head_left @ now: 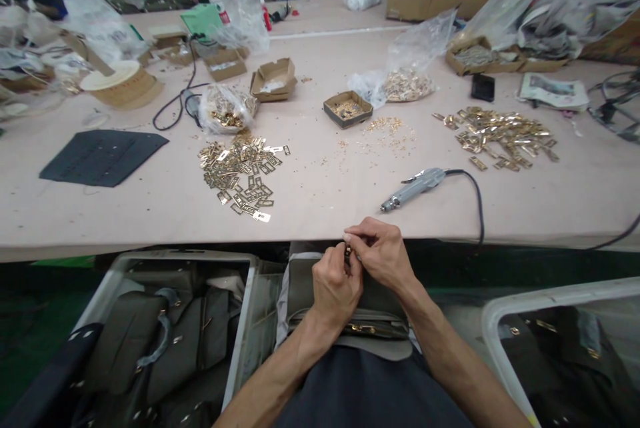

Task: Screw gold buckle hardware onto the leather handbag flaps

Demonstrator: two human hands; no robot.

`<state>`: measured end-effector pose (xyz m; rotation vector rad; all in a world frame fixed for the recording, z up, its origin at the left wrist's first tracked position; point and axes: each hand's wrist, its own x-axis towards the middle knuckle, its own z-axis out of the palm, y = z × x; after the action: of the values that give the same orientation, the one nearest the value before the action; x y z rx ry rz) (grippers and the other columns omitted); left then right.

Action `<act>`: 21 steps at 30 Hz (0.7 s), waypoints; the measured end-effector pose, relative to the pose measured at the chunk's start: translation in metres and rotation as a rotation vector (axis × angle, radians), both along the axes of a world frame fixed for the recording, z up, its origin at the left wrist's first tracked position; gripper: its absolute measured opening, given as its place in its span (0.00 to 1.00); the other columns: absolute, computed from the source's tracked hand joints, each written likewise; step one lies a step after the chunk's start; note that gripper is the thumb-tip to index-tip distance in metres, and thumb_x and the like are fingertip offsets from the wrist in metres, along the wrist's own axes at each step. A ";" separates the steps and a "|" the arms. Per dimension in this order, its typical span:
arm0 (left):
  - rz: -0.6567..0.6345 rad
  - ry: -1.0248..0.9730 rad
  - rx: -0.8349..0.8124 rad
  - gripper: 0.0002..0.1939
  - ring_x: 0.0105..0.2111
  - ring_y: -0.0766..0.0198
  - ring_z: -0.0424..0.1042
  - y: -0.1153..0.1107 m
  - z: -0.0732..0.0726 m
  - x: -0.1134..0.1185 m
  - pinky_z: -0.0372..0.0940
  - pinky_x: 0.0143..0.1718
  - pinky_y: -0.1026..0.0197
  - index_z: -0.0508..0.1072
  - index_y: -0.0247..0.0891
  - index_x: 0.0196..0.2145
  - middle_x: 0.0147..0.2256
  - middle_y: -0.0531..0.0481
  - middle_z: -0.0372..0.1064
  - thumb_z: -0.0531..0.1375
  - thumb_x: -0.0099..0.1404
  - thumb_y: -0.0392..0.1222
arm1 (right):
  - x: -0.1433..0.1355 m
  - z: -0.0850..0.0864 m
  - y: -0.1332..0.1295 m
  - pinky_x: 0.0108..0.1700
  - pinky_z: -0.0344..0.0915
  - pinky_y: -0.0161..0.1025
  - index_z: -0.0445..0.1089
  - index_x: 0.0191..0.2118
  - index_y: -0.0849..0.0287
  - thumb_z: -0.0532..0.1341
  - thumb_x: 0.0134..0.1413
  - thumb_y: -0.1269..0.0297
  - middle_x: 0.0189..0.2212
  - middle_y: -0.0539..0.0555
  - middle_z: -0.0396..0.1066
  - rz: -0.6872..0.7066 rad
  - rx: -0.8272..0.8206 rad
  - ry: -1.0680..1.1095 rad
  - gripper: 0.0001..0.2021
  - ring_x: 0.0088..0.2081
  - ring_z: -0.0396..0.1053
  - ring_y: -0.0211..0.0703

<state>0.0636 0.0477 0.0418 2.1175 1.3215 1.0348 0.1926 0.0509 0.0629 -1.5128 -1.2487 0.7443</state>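
A dark grey-green bag with gold hardware lies on the lap at the table's front edge. Above it my left hand is closed round a small dark and gold fitting. My right hand meets it from the right, thumb and fingers pinched at the same fitting. The fingers hide most of this piece. Just beyond my right hand, a grey electric screwdriver rests on the table.
Gold plates lie in a pile at left, with another pile at right. A small box of tiny parts stands mid-table. Crates of bags flank the lap, one left, one right.
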 end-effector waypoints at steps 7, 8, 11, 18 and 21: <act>-0.028 -0.054 -0.063 0.09 0.24 0.63 0.65 -0.001 -0.001 0.000 0.59 0.29 0.61 0.74 0.34 0.37 0.25 0.49 0.67 0.55 0.71 0.38 | 0.014 0.004 -0.001 0.33 0.66 0.36 0.80 0.36 0.59 0.66 0.59 0.66 0.30 0.54 0.74 0.082 0.004 -0.022 0.05 0.31 0.71 0.42; -0.026 -0.056 -0.071 0.08 0.24 0.64 0.65 -0.001 -0.002 -0.001 0.59 0.29 0.61 0.75 0.34 0.38 0.25 0.49 0.67 0.55 0.71 0.37 | 0.020 0.005 0.000 0.35 0.66 0.36 0.80 0.38 0.59 0.66 0.59 0.66 0.31 0.54 0.74 0.163 0.005 -0.031 0.05 0.31 0.71 0.42; -0.041 -0.063 -0.081 0.09 0.23 0.64 0.65 -0.003 -0.003 -0.003 0.59 0.29 0.62 0.76 0.34 0.41 0.25 0.50 0.67 0.56 0.70 0.37 | 0.041 0.012 0.007 0.36 0.68 0.36 0.80 0.44 0.58 0.68 0.58 0.64 0.32 0.54 0.74 0.464 -0.021 -0.012 0.09 0.32 0.72 0.41; -0.131 -0.108 -0.096 0.09 0.23 0.65 0.64 -0.009 0.005 -0.002 0.59 0.30 0.62 0.75 0.33 0.41 0.26 0.50 0.66 0.55 0.70 0.36 | 0.070 0.034 0.031 0.25 0.65 0.30 0.80 0.41 0.61 0.67 0.59 0.62 0.29 0.52 0.75 0.824 -0.221 -0.012 0.09 0.24 0.70 0.37; -0.138 -0.127 -0.125 0.08 0.23 0.65 0.65 -0.011 0.007 -0.004 0.59 0.29 0.62 0.75 0.34 0.41 0.27 0.50 0.67 0.56 0.70 0.36 | 0.071 0.037 0.041 0.24 0.66 0.29 0.80 0.39 0.61 0.69 0.56 0.59 0.28 0.52 0.76 0.913 -0.340 0.050 0.10 0.23 0.71 0.37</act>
<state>0.0601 0.0364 0.0484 1.9861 1.1329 0.9858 0.2640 0.0919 0.1000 -1.1091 -1.8509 1.6346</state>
